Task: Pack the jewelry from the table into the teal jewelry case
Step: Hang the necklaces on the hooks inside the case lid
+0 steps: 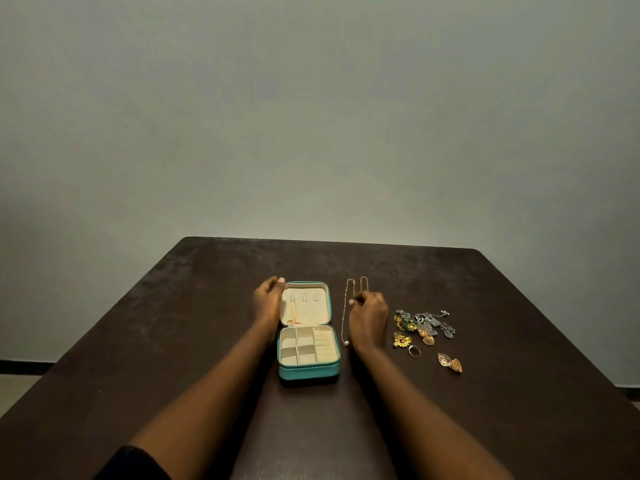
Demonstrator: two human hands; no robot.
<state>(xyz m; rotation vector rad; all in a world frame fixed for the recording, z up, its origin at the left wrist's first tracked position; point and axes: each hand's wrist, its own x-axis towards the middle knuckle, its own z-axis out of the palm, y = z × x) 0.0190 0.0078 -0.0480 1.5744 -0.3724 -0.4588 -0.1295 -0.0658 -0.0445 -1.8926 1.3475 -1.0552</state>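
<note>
The teal jewelry case (309, 371) lies open on the dark table, its cream lid flat behind the compartment tray. One gold necklace (294, 315) hangs inside the lid. My left hand (267, 301) grips the lid's far left corner. Right of the case, two thin gold chains lie side by side: the left chain (345, 313) ends in a pearl, and my right hand (369, 320) pinches the right chain (363, 284). Further right sit a heap of silver and gold earrings (425, 323), a gold earring (401, 340), a ring (414, 350) and a gold pair (449, 363).
The dark brown table (173, 341) ends at a plain grey wall behind. Its left and right edges drop to a pale floor. Bare tabletop lies left of the case and in front of it.
</note>
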